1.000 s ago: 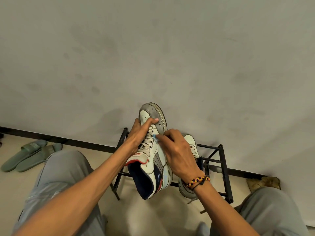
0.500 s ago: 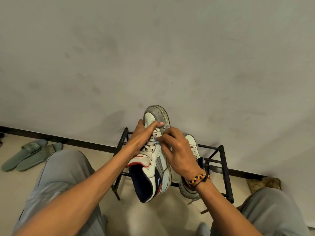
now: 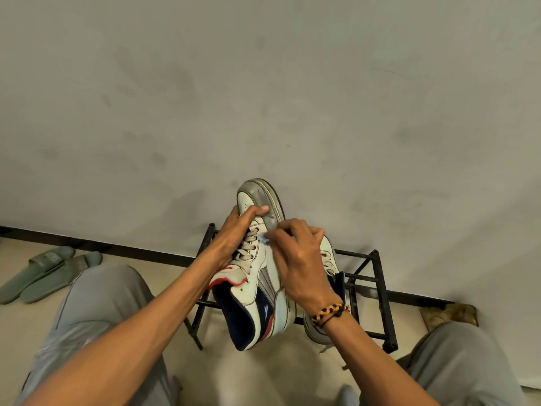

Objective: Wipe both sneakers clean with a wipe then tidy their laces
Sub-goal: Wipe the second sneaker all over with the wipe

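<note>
The left hand (image 3: 234, 238) is gripping the raised sneaker (image 3: 260, 268), toe pointing away, while the right hand (image 3: 298, 259) is pinching the wipe (image 3: 264, 238) against its laces.

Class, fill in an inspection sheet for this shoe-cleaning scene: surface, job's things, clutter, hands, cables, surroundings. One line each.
Surface: pale floor; black metal shoe rack against the wall.
Job's things: held sneaker, toe up, grey scuffs on its toe rim; second sneaker on the rack, partly hidden; a bit of pale blue wipe at the fingertips.
Clutter: green slippers on the floor at far left; brownish object by the wall at right, unclear.
Hands: left hand holds the sneaker's front in its grip; right hand pinches the wipe against the sneaker's side.
Cables: nothing seen.
Surroundings: smudged grey wall with dark skirting; grey trousers; braided wristband.
</note>
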